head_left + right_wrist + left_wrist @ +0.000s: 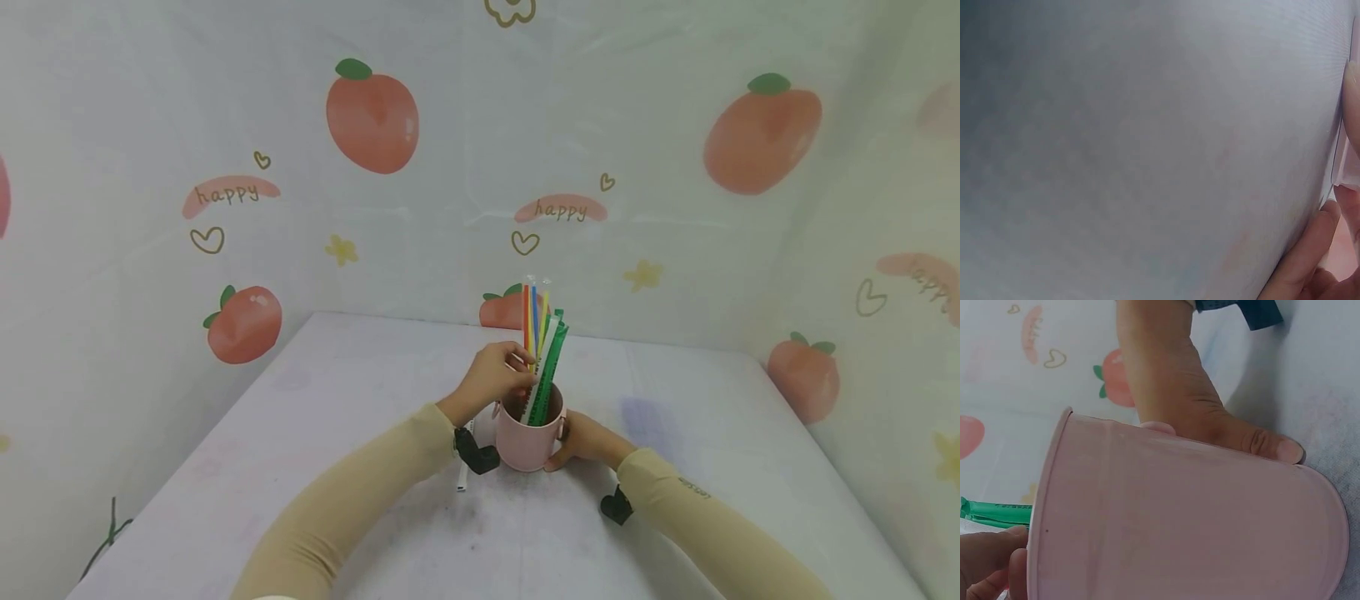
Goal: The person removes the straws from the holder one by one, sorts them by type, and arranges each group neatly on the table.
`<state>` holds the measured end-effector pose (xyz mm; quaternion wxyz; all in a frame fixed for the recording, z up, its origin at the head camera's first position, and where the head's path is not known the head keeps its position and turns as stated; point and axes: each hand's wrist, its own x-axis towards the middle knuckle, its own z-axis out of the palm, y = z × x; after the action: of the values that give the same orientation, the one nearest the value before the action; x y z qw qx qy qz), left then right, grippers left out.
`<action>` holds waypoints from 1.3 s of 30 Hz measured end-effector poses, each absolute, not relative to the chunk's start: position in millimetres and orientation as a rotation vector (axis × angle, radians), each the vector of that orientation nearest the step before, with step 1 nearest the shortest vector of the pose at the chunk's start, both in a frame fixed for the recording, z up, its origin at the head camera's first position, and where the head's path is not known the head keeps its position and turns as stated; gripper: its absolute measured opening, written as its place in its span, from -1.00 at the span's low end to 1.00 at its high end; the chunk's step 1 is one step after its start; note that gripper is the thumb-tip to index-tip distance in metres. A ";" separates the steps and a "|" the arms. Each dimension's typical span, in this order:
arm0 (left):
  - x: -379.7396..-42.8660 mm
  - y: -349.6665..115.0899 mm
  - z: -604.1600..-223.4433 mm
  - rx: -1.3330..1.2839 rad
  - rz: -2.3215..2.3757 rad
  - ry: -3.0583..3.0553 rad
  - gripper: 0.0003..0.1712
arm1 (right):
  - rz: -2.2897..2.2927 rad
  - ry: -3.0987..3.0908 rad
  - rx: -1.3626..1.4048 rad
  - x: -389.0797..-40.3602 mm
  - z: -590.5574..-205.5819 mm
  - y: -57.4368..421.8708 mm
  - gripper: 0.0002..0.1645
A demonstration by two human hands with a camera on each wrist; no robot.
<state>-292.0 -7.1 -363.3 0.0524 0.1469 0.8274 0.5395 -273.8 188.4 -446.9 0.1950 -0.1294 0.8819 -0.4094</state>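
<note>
A pink metal bucket [527,446] with small side handles stands upright on the table. Leaning in it are coloured straws [534,312] in a clear sleeve, green wrapped sticks [553,367] and a slim white wrapped stick [542,362] with dark print. My left hand [491,375] is at the bucket's mouth, thumb and fingers pinching what looks like the white stick; the exact contact is partly hidden. My right hand [588,437] grips the bucket's right side, its thumb [1266,445] low along the wall. Only fingers [1304,256] show at the right wrist view's edge.
Another white wrapped stick [462,479] lies on the table left of the bucket, partly under my left wrist. The white table [360,367] meets a fruit-printed backdrop [435,225] behind and at both sides. A dark green cord [111,533] shows at the far left.
</note>
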 end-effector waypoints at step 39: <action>-290.6 -1.5 -363.1 0.461 1.571 2.623 -0.91 | -1.169 2.441 -0.384 -275.3 -448.3 189.3 0.09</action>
<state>-290.6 -1.5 -363.1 0.0249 0.1489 0.8480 0.5080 -275.3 189.3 -448.3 0.2025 -0.1376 0.8746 -0.4186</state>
